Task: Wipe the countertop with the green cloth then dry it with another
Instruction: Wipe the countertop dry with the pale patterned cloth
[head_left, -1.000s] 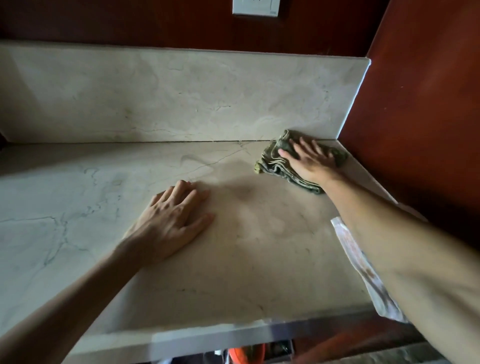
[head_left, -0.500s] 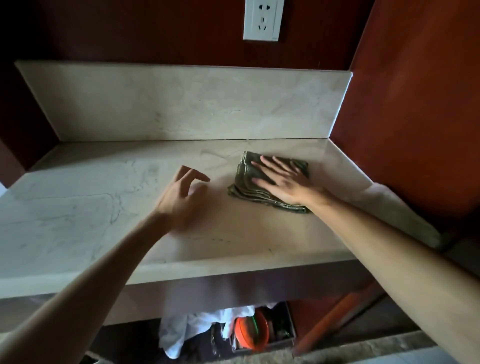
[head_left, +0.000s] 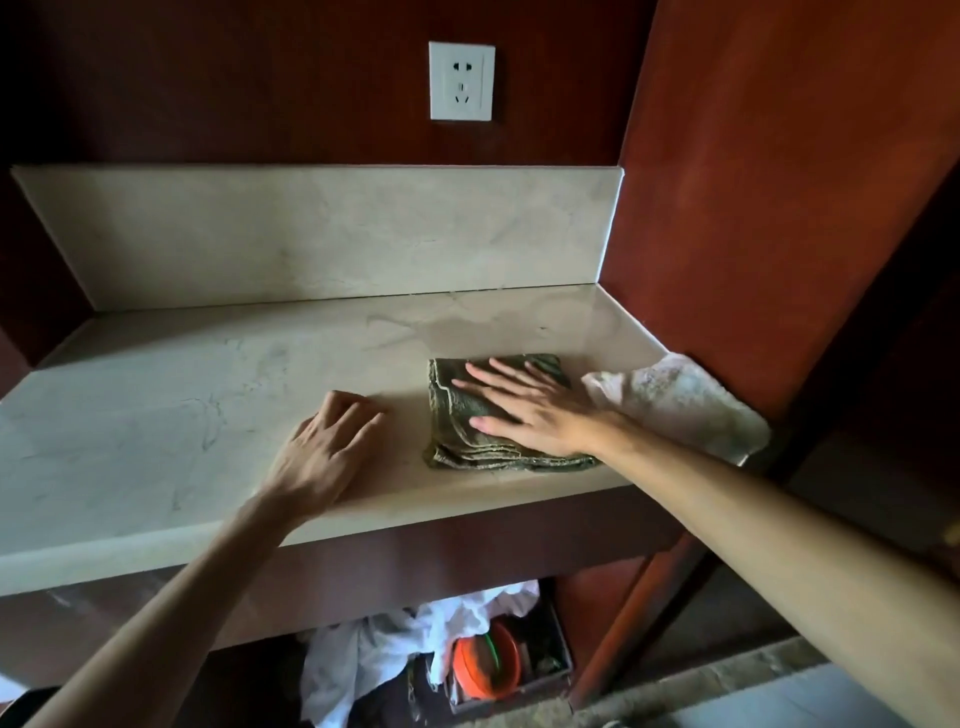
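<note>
The green cloth (head_left: 457, 415), folded in several soft layers with a pale stitched edge, is laid on the marble countertop (head_left: 156, 415), near its front edge. It is pressed flat by the right hand (head_left: 530, 410), whose fingers are spread open and grip nothing. Just beside the green cloth, the left hand (head_left: 327, 452) is rested on the smooth stone with its fingers curled loosely; nothing is held in it. On the other side of the green cloth, a pale, rough cloth (head_left: 680, 400) is seen, partly hidden by the right forearm. Its pattern is hard to make out.
</note>
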